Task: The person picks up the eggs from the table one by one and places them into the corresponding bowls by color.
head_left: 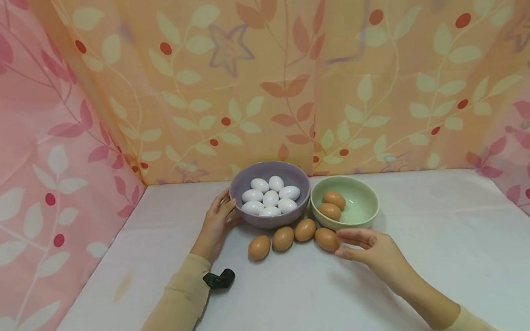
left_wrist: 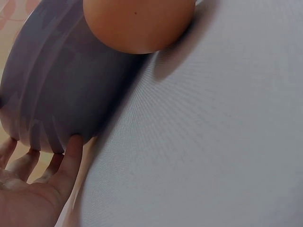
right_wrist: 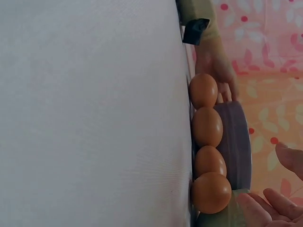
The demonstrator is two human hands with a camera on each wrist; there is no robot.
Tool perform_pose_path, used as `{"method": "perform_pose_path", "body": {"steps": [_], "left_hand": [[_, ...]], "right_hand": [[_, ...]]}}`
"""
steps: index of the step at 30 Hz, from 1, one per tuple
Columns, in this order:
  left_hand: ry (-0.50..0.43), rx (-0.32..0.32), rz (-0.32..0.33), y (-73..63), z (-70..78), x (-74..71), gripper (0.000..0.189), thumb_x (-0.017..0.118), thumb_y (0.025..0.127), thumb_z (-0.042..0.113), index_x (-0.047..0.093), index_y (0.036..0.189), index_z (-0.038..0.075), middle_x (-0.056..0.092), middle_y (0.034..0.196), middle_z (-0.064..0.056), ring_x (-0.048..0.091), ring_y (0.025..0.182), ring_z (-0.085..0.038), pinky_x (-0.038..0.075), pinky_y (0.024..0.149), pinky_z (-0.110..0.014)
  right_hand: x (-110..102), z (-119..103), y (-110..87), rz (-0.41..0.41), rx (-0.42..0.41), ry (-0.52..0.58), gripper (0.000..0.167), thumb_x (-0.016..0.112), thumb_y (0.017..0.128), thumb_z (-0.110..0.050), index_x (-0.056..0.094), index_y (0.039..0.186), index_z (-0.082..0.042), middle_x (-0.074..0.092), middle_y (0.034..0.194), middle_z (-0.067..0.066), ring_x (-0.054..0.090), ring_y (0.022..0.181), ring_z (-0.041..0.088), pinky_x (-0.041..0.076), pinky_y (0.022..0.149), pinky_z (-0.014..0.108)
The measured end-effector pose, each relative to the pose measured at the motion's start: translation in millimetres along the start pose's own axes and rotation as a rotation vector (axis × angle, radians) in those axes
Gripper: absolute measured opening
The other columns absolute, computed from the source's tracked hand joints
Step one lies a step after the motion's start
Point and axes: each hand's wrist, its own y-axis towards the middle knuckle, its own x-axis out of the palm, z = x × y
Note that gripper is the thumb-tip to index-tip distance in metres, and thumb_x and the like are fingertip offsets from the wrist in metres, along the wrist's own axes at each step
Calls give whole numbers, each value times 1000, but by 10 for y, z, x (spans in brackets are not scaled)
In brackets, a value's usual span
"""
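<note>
A purple bowl (head_left: 273, 225) holds several white eggs (head_left: 270, 198). My left hand (head_left: 217, 219) touches the bowl's left side with extended fingertips, also seen against the purple wall (left_wrist: 61, 90) in the left wrist view. Right of it stands a pale green bowl (head_left: 362, 205) with two brown eggs (head_left: 334, 200) inside. Several more brown eggs (head_left: 283, 238) lie in a row before the bowls. At the row's right end, my right hand (head_left: 377, 252) has its fingertips right by the last brown egg (head_left: 327, 239). Thumb and fingers stand apart in the right wrist view.
A white cloth (head_left: 293, 302) covers the table. Floral curtains, orange (head_left: 259, 84) behind and pink (head_left: 20, 167) at the left, enclose it. A black wrist device (head_left: 219, 279) sits on the left sleeve. The two bowls stand side by side near the back edge.
</note>
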Motion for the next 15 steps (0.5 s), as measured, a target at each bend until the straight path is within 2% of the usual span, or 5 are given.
{"method": "perform_pose_path", "body": {"steps": [4, 10, 15], "left_hand": [[-10, -1, 1, -6, 3, 21, 56, 57, 102, 22, 35, 154, 19, 26, 165, -3, 35, 147, -22, 40, 112, -49], [-22, -9, 1, -16, -7, 17, 56, 56, 102, 22, 35, 154, 20, 26, 165, -3, 36, 145, -20, 41, 109, -46], [-19, 0, 1, -9, 9, 9, 57, 57, 102, 23, 35, 154, 19, 26, 165, -2, 35, 147, -19, 41, 109, -45]], "right_hand": [[-14, 55, -9, 18, 19, -22, 57, 80, 84, -28, 62, 132, -5, 66, 133, 10, 58, 130, 25, 49, 90, 10], [-39, 128, 17, 10, 74, -28, 62, 79, 85, -32, 59, 135, -2, 64, 135, 12, 60, 127, 25, 53, 97, 23], [-18, 164, 81, -15, 63, -12, 62, 79, 85, -27, 57, 134, 4, 64, 134, 17, 62, 124, 28, 54, 97, 25]]}}
